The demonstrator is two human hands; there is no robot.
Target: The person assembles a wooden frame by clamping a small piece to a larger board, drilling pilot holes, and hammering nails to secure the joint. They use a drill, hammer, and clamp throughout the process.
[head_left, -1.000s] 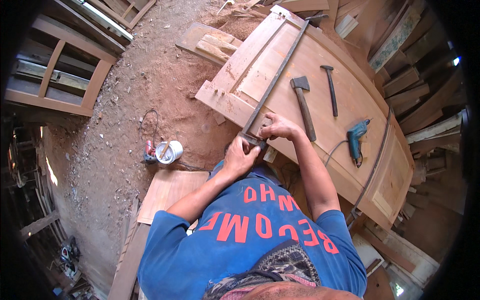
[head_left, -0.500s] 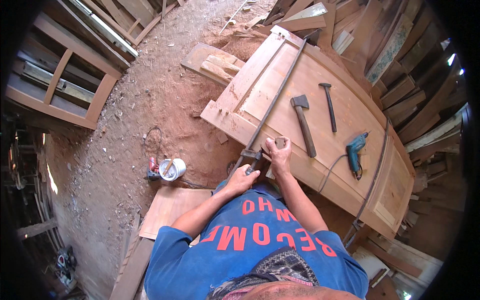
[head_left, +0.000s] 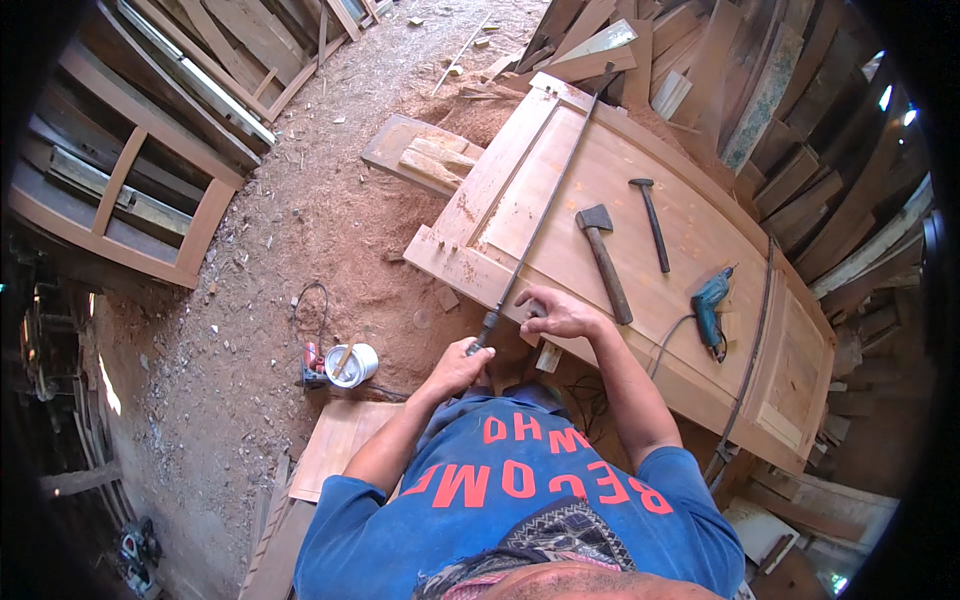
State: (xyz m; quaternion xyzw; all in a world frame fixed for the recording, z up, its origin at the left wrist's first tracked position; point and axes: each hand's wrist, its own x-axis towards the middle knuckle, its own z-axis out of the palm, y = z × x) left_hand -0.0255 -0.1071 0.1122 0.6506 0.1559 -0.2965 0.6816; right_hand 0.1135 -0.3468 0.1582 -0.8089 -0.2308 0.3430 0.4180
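Note:
My left hand (head_left: 463, 365) is wrapped round the near end of a long bar clamp (head_left: 545, 213), just off the door's near edge. The clamp's thin dark bar runs across a panelled wooden door (head_left: 490, 262) to its far edge. Beside it, my right hand (head_left: 562, 314) is at the same near edge, fingers curled on a small greyish piece that I cannot make out. Right of the bar, an axe (head_left: 605, 262), a hammer (head_left: 651, 225) and a blue power drill (head_left: 711, 312) lie on the door.
A second bar clamp (head_left: 752, 350) crosses the door's right part. On the dusty ground at left stand a white bucket (head_left: 352, 366) and a red tool (head_left: 313, 362). A board (head_left: 340, 440) lies by my left arm. Stacked timber (head_left: 790, 110) fills the right; wooden frames (head_left: 205, 235) lean at left.
The near end of the clamp has turned and shifted slightly down and left with my left hand. My right hand has dropped lower and turned to point left. The view has shifted slightly.

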